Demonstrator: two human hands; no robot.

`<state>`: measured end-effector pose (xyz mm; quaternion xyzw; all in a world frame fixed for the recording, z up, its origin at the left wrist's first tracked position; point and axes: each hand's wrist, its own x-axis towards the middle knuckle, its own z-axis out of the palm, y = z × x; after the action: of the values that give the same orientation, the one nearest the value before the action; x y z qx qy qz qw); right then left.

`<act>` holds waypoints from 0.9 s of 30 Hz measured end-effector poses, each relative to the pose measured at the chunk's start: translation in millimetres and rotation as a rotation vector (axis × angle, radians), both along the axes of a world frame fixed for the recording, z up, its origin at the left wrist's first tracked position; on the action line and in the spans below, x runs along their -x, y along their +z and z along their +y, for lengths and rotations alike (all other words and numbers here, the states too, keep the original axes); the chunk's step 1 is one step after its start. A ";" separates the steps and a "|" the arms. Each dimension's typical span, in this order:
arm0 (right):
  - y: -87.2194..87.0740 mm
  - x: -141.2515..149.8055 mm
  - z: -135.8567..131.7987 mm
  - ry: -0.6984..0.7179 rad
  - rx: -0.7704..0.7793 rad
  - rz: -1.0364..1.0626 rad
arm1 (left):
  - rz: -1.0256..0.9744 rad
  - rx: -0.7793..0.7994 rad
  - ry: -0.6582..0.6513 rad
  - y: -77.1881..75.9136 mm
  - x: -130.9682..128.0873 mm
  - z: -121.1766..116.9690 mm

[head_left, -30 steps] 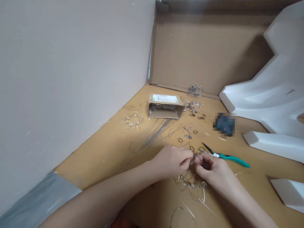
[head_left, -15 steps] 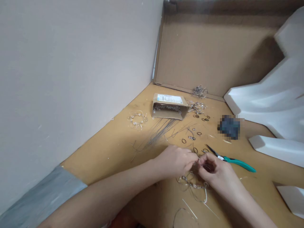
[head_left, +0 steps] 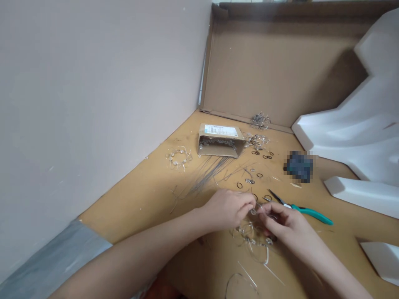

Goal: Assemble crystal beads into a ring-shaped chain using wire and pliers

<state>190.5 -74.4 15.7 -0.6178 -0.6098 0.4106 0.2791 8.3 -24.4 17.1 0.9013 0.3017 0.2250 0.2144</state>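
My left hand (head_left: 229, 209) is closed, its fingertips pinching a thin silvery wire (head_left: 259, 206) with a small clear bead (head_left: 253, 212) on it. Thumb and fingers of my right hand (head_left: 282, 220) pinch the same wire from the other side. Just below both hands, a loose tangle of wire with clear beads (head_left: 253, 242) hangs or lies; I cannot tell whether it joins the held piece. Beyond my right hand lie needle-nose pliers (head_left: 311, 213) with a green handle. Several dark rings (head_left: 240, 185) are scattered past my fingers.
An open small cardboard box (head_left: 218, 143) holds clear beads, with straight grey wires (head_left: 207, 176) before it. A beaded wire ring (head_left: 179, 158) lies left, wire heaps (head_left: 258, 141) right. White foam pieces (head_left: 361, 193), a blurred dark object (head_left: 298, 167) and a wall (head_left: 93, 104) flank the table.
My right hand has turned and its fingers have straightened somewhat. The bead and wire between the fingertips now show more clearly. The view has shifted slightly.
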 end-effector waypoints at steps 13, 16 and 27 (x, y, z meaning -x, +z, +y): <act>5.1 3.6 -0.3 0.034 -0.010 -0.016 | -0.273 0.627 0.063 -7.5 -0.8 6.8; 6.6 3.9 -1.2 0.042 -0.008 -0.020 | -0.279 0.664 0.043 -5.8 -0.3 6.3; 4.5 1.1 -2.5 0.081 0.016 -0.008 | -0.264 0.564 0.003 -2.2 2.6 6.0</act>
<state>189.4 -76.9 20.2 -0.5963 -0.6321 0.4241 0.2550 5.7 -18.4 14.9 0.7687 0.3234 0.2477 0.4931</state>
